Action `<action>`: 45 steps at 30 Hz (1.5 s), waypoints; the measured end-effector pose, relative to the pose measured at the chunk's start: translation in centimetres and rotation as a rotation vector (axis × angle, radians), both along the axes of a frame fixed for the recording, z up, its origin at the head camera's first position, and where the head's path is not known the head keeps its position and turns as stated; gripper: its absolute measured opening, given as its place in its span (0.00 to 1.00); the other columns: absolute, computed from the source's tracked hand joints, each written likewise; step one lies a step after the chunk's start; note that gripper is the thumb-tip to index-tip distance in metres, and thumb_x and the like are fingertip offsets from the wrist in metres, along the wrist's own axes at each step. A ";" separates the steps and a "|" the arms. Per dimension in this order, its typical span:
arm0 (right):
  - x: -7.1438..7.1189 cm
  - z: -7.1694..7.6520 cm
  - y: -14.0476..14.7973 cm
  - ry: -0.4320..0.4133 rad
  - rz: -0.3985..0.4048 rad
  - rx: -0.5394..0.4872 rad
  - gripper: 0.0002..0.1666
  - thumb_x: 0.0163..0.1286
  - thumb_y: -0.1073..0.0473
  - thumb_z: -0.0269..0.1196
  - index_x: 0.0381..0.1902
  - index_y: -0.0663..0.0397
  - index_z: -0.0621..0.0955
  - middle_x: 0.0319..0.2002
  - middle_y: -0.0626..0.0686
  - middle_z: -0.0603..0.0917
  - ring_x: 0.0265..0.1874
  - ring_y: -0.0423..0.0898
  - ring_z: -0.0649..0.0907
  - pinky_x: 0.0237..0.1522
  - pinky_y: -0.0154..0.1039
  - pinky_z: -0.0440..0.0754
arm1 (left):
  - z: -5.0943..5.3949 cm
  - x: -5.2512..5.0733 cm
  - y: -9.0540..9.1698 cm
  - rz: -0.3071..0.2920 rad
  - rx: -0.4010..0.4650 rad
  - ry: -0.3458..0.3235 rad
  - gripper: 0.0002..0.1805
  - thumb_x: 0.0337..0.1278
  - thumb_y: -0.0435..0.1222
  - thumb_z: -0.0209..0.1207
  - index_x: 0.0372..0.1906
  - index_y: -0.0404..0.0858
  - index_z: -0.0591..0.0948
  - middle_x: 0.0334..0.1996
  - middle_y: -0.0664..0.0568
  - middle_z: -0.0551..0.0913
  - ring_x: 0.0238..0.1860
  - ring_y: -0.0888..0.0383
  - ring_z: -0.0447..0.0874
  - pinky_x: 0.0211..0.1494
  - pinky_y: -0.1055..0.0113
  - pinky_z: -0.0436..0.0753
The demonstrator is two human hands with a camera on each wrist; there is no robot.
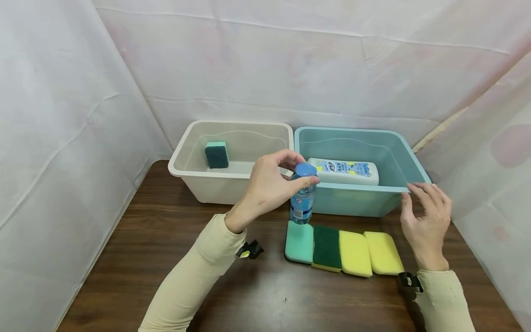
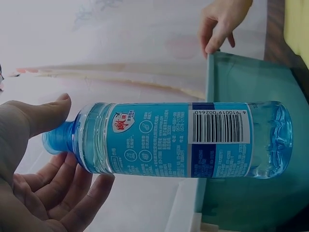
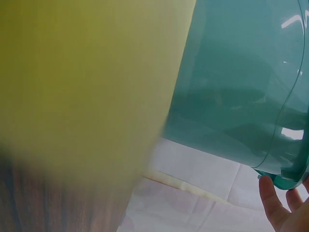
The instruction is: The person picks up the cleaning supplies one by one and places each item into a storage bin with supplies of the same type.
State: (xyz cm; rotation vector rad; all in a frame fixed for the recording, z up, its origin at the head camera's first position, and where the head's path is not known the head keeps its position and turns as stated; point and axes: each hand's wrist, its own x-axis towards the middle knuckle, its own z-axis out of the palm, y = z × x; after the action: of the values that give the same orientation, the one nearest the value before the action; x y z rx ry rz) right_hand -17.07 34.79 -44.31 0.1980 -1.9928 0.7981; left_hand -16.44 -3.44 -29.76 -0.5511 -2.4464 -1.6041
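Note:
My left hand (image 1: 271, 182) grips a clear bottle of blue liquid (image 1: 302, 203) around its blue cap and neck. The bottle is upright in front of the two bins; a barcode shows on its label (image 2: 178, 140) in the left wrist view. At the front right corner of the teal bin (image 1: 352, 200), my right hand (image 1: 429, 216) pinches the rim between thumb and fingers. A white bottle with a lemon-pattern label (image 1: 344, 171) lies on its side in that bin. Part of my right hand (image 3: 285, 208) is cut off in the right wrist view.
A cream bin (image 1: 215, 189) stands left of the teal one, with a green sponge (image 1: 217, 155) inside. Several sponges lie in a row on the wooden table (image 1: 274, 295): a mint one (image 1: 299, 242), a dark green-topped one (image 1: 327, 246) and yellow ones (image 1: 355, 253). White curtains (image 1: 290, 69) surround the table.

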 end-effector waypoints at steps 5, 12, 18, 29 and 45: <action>-0.1 -0.1 0.0 -0.009 0.001 0.006 0.16 0.74 0.59 0.68 0.52 0.66 0.89 0.55 0.70 0.86 0.64 0.73 0.76 0.79 0.55 0.62 | 0.2 -0.1 -0.2 0.001 0.001 0.007 0.18 0.54 0.45 0.80 0.45 0.44 0.87 0.39 0.57 0.90 0.41 0.60 0.86 0.36 0.64 0.88; 0.0 -0.4 0.1 -0.008 0.005 0.011 0.16 0.74 0.59 0.68 0.52 0.66 0.89 0.55 0.71 0.86 0.64 0.74 0.76 0.79 0.57 0.63 | -0.1 -0.3 0.1 -0.002 0.014 0.004 0.18 0.54 0.45 0.80 0.46 0.43 0.87 0.39 0.56 0.90 0.41 0.60 0.86 0.36 0.65 0.88; 0.0 -0.6 0.2 0.001 0.001 0.011 0.16 0.74 0.59 0.68 0.52 0.66 0.89 0.55 0.71 0.86 0.64 0.74 0.76 0.79 0.59 0.63 | 0.4 -0.6 0.4 -0.004 0.017 0.039 0.18 0.55 0.45 0.79 0.45 0.44 0.87 0.38 0.56 0.89 0.42 0.60 0.86 0.38 0.66 0.87; -0.1 -0.4 0.2 -0.001 0.000 0.012 0.17 0.75 0.58 0.68 0.52 0.66 0.89 0.55 0.71 0.86 0.64 0.75 0.76 0.79 0.57 0.64 | 1.8 -1.6 0.7 -0.030 0.003 0.089 0.17 0.57 0.45 0.78 0.45 0.43 0.86 0.38 0.56 0.90 0.42 0.59 0.87 0.40 0.66 0.86; -0.1 -0.5 0.2 -0.003 0.002 0.012 0.16 0.74 0.59 0.68 0.52 0.67 0.89 0.54 0.71 0.86 0.63 0.75 0.76 0.79 0.57 0.63 | 3.0 -2.3 1.4 -0.040 0.005 0.129 0.18 0.57 0.46 0.78 0.47 0.43 0.86 0.39 0.56 0.90 0.43 0.61 0.87 0.44 0.66 0.83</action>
State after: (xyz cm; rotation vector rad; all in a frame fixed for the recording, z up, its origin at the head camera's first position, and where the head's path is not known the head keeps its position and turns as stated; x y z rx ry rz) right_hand -17.19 34.98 -44.81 0.2058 -2.0014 0.7877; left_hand -18.74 -2.02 -26.72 -0.6848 -2.3515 -1.5381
